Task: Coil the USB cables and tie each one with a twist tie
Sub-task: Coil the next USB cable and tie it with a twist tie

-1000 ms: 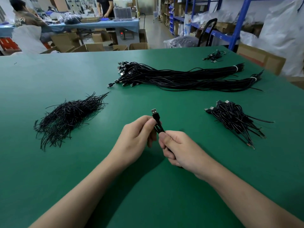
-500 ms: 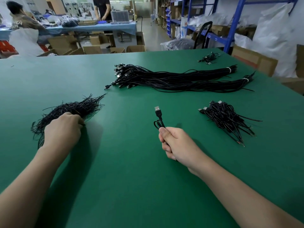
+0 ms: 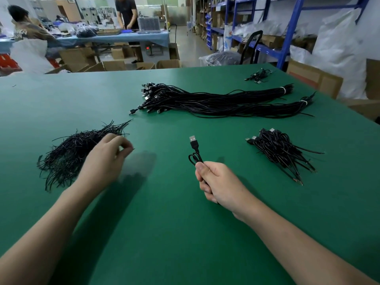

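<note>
Above table (image 3: pixel 185 243), right hand (image 3: pixel 218 182) grips cable (image 3: pixel 195 156), plug (image 3: pixel 193 140) pointing away, left hand (image 3: pixel 104 159) pinches tie (image 3: pixel 133 149)

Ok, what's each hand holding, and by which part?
Right hand grips the coiled USB cable round its coil, plug end up. Left hand seems to pinch one twist tie; where is unclear.

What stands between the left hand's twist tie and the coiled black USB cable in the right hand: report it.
Nothing visible. The left hand, pinching a thin black twist tie beside the heap of ties, and the coiled black USB cable gripped by the right hand have only green tabletop between them.
</note>
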`<action>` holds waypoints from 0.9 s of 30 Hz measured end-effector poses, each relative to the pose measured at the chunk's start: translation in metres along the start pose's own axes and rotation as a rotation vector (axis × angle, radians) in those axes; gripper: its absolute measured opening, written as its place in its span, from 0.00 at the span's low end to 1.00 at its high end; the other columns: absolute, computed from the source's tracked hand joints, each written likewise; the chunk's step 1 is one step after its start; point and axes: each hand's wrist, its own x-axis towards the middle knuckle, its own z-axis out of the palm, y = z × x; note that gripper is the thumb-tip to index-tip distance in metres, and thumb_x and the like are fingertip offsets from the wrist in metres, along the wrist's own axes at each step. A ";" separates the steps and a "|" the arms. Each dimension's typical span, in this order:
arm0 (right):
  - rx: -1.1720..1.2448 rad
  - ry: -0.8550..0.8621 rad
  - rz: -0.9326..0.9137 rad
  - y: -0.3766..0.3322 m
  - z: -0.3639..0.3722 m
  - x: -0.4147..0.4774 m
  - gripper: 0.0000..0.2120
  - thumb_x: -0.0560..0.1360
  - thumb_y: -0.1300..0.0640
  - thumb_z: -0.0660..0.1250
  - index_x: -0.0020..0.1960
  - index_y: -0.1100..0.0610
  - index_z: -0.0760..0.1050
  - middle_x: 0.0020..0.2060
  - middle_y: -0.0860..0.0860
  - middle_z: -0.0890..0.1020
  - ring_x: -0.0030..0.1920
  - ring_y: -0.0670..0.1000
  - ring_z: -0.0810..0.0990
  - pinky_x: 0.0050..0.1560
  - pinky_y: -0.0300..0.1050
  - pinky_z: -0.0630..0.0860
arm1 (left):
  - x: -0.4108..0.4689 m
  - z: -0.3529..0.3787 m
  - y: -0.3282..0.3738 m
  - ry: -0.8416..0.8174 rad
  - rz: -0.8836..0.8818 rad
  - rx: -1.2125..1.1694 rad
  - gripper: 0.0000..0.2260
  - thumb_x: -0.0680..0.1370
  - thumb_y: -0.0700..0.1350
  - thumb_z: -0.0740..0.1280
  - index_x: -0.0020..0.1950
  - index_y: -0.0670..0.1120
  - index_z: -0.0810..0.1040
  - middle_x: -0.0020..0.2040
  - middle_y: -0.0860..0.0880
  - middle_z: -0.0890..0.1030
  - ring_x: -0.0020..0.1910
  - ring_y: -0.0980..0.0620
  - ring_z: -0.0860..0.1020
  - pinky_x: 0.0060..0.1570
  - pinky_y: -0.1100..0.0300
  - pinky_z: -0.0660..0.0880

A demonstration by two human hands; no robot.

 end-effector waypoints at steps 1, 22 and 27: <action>-0.003 0.001 -0.005 0.000 0.000 0.000 0.18 0.86 0.48 0.55 0.41 0.56 0.68 0.25 0.46 0.67 0.24 0.46 0.61 0.24 0.37 0.60 | 0.000 0.002 0.016 0.019 0.043 -0.105 0.06 0.79 0.38 0.70 0.46 0.48 0.79 0.47 0.49 0.79 0.42 0.49 0.76 0.46 0.60 0.72; -0.066 0.133 -0.046 0.005 0.009 0.003 0.18 0.85 0.49 0.55 0.39 0.54 0.70 0.24 0.42 0.66 0.27 0.47 0.62 0.29 0.46 0.61 | -0.041 0.050 0.116 -0.107 -0.050 -1.056 0.06 0.81 0.37 0.68 0.48 0.46 0.81 0.39 0.54 0.82 0.37 0.59 0.79 0.42 0.68 0.74; -0.188 0.128 -0.030 0.005 0.010 0.004 0.17 0.84 0.49 0.55 0.43 0.56 0.73 0.32 0.48 0.73 0.32 0.50 0.68 0.36 0.51 0.65 | -0.046 0.049 0.121 -0.041 -0.035 -0.968 0.07 0.80 0.37 0.69 0.48 0.49 0.81 0.38 0.54 0.83 0.37 0.57 0.80 0.44 0.65 0.75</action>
